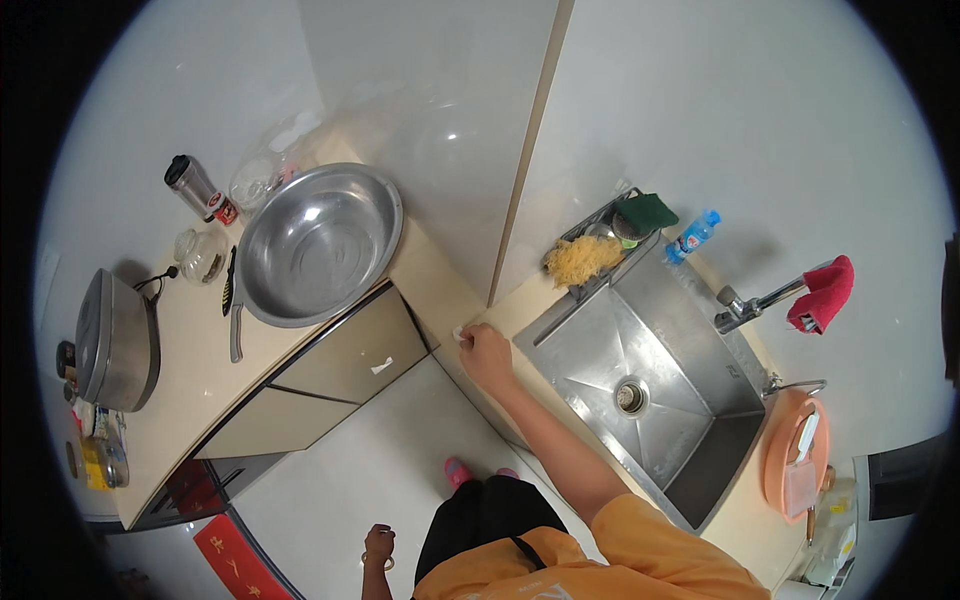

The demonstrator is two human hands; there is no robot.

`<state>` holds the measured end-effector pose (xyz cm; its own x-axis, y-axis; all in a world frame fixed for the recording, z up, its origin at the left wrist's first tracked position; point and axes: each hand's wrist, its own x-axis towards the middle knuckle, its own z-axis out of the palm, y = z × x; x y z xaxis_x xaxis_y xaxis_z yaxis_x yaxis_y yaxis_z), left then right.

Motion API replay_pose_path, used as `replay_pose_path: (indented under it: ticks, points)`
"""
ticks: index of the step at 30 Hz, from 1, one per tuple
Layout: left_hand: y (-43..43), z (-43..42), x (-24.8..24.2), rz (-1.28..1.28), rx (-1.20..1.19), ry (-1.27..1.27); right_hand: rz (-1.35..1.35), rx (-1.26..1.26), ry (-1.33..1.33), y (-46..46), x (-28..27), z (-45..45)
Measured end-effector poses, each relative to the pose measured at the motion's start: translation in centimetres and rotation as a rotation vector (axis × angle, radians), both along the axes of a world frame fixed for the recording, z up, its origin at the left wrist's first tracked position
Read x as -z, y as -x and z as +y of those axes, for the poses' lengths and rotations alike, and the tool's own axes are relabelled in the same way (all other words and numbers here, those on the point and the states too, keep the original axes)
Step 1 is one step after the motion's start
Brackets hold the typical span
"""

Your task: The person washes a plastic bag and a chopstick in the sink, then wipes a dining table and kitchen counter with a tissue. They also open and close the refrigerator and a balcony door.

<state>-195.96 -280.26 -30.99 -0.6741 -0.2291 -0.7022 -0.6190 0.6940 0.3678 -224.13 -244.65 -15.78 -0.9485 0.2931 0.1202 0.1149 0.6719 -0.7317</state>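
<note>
My right hand (pixel 486 358) reaches to the counter corner left of the sink, its fingers closed on a small white item (pixel 458 334), too small to name, at the counter's surface. Low in the view, my left hand (pixel 380 540) hangs over the floor with a bangle on the wrist; its fingers look curled, and whether it holds anything cannot be told. Ahead and to the left, a large stainless steel basin (pixel 319 244) stands on the counter. To the right is a stainless steel sink (pixel 600 367) with a drain strainer (pixel 631 397).
A rack (pixel 577 289) holds a yellow mesh scrubber (pixel 583 259) and green scouring pad (pixel 648 214). A blue bottle (pixel 691 237) stands near the faucet (pixel 757 304), draped with a red cloth (pixel 821 294). A knife (pixel 236 334), glass jar (pixel 201 256), metal appliance (pixel 116 341) and orange basin (pixel 775 469) flank the work area.
</note>
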Motion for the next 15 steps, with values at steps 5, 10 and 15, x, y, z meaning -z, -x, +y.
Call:
replay_pose_path:
  ticks: [5, 10, 15]
  points:
    - [1.6, 1.6, 0.5, -0.024, 0.073, 0.008, 0.122, -0.040, -0.054, 0.2, -0.4, -0.1]
    - [1.4, 2.5, 0.3, -0.031, 0.046, 0.007, 0.147, 0.035, -0.188, -0.8, -0.5, 2.1]
    - [-0.9, 2.9, 0.7, -0.041, 0.073, 0.023, 0.083, 0.043, -0.366, -8.0, 0.1, 7.4]
